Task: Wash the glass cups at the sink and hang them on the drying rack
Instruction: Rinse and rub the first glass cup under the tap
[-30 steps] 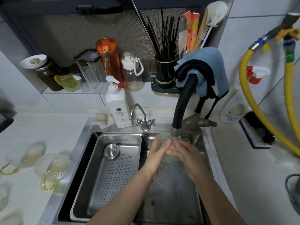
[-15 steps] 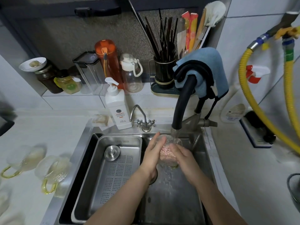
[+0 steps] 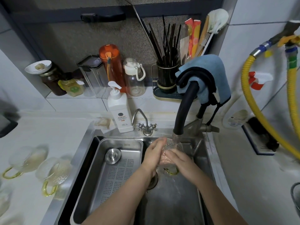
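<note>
A clear glass cup (image 3: 169, 147) with a yellow-green handle is held over the sink (image 3: 178, 200), right under the black faucet spout (image 3: 177, 137), with water running onto it. My left hand (image 3: 154, 154) wraps its left side. My right hand (image 3: 177, 159) grips its right side, fingers across the glass. The handle pokes out below my hands. Two more glass cups (image 3: 28, 158) (image 3: 54, 172) with yellow handles lie on the white counter at the left.
A perforated steel tray (image 3: 112, 174) with a drain plug fills the sink's left half. A soap pump bottle (image 3: 119, 109) and a small tap (image 3: 146, 125) stand behind the sink. Jars, bottles and a utensil holder (image 3: 167, 73) line the ledge. Yellow hoses (image 3: 259, 111) hang at right.
Both hands have kept the cup under the running water, turning it so that its handle now points down below my hands.
</note>
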